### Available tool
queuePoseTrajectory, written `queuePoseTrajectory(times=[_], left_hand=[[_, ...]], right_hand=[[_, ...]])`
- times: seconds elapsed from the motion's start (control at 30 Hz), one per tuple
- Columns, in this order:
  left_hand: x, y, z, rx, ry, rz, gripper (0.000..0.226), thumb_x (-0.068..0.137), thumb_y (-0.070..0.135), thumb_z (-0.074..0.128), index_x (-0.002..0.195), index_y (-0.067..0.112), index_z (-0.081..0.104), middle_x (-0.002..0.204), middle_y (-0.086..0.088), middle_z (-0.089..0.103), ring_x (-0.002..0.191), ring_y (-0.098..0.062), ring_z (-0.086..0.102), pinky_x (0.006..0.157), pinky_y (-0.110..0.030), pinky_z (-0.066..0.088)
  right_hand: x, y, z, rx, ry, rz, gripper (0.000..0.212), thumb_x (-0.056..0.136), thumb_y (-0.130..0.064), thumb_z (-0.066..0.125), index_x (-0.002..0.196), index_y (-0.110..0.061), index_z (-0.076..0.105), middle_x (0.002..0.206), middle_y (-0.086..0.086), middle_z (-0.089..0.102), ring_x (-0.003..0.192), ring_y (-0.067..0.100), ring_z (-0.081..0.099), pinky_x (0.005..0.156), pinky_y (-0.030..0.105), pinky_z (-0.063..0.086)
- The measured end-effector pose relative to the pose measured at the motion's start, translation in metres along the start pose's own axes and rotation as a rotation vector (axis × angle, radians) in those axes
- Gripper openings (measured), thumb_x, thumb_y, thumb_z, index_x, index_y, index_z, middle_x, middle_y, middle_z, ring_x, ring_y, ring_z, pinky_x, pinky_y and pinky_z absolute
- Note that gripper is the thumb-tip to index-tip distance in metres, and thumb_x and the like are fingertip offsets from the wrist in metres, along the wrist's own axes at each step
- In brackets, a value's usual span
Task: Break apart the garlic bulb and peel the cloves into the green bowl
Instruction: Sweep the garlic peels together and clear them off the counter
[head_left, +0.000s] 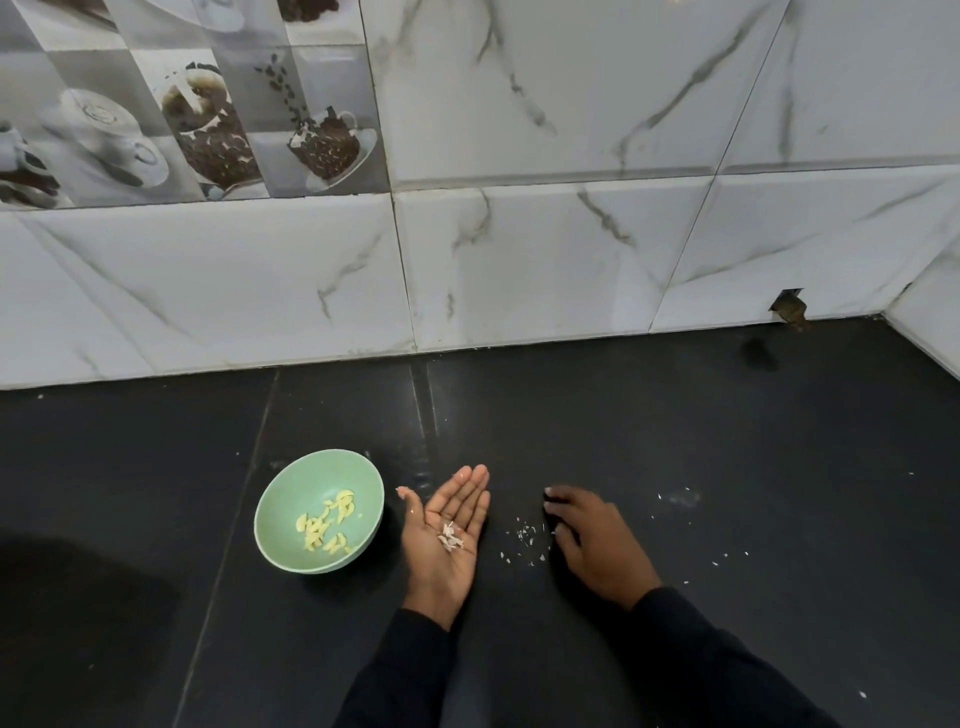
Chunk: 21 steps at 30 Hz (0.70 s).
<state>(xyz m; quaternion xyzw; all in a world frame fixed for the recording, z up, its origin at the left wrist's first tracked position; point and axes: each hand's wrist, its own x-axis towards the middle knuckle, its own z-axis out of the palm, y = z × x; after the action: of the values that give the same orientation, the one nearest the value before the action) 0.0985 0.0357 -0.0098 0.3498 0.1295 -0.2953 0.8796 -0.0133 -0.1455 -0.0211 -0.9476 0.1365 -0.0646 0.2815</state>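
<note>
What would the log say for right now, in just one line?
cloves: peeled, in green bowl | left hand: palm up, holds skin bits | right hand: on counter by skin scraps

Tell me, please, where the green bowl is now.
In the head view the green bowl stands on the black counter, left of centre, just left of the open left hand. Peeled cloves lie in it.

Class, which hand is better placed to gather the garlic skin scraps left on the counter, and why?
The right hand: it rests palm down on the counter beside the loose scraps. The left hand lies palm up with skin bits on it, likely busy as the tray.
</note>
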Motion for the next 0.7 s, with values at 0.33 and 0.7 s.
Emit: queuePoseTrajectory(times=[0.33,0.7], left_hand=[[0.0,0.001,0.008,0.049,-0.026,-0.01,0.09,0.099,0.068,0.026,0.134,-0.009,0.054,0.134,-0.027,0.062,0.129,-0.033,0.06,0.115,-0.043,0.038],[0.003,0.01,0.004,-0.004,-0.016,0.017,0.09,0.099,0.069,0.024,0.133,-0.009,0.055,0.133,-0.027,0.063,0.128,-0.034,0.06,0.114,-0.043,0.039]], right_hand=[[-0.032,-0.045,0.056,-0.343,-0.082,0.035,0.104,0.093,-0.085,0.023,0.162,-0.008,0.016,0.172,0.007,0.002,0.159,0.023,0.002,0.122,0.049,0.007],[0.041,-0.039,0.05,-0.229,-0.053,-0.09,0.073,0.101,-0.054,0.029,0.159,-0.01,0.032,0.168,0.01,0.024,0.156,0.027,0.025,0.122,0.046,0.031]])
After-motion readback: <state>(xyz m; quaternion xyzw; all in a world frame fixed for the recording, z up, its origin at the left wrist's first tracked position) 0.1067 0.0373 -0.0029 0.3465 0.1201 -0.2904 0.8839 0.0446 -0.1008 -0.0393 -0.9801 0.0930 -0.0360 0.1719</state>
